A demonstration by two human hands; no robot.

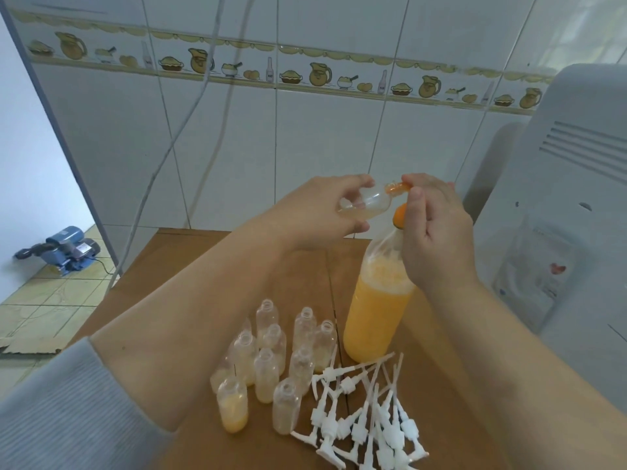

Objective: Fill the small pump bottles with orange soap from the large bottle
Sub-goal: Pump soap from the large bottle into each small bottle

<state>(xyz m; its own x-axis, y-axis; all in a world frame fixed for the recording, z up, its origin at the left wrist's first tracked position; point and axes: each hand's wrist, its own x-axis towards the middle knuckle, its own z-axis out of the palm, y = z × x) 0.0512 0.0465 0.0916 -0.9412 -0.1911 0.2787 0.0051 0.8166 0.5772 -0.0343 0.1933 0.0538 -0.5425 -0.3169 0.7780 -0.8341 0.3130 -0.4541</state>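
Observation:
My left hand (315, 212) grips a small clear bottle (366, 205), held on its side above the table with its mouth to the right. My right hand (437, 232) pinches a small orange piece (398, 188) at that bottle's mouth. Below stands the large bottle (376, 317), over half full of orange soap, with an orange cap (400, 217) partly hidden by my right hand. Several small open bottles (271, 351) stand grouped in front. One of them (232, 408) holds some orange soap. A pile of white pump heads (366, 418) lies to their right.
The brown tabletop (190, 273) stands against a tiled wall. A white appliance (559, 198) stands close on the right. Thin cables (200, 96) hang down at the left. A blue motor (64, 245) sits on the floor far left.

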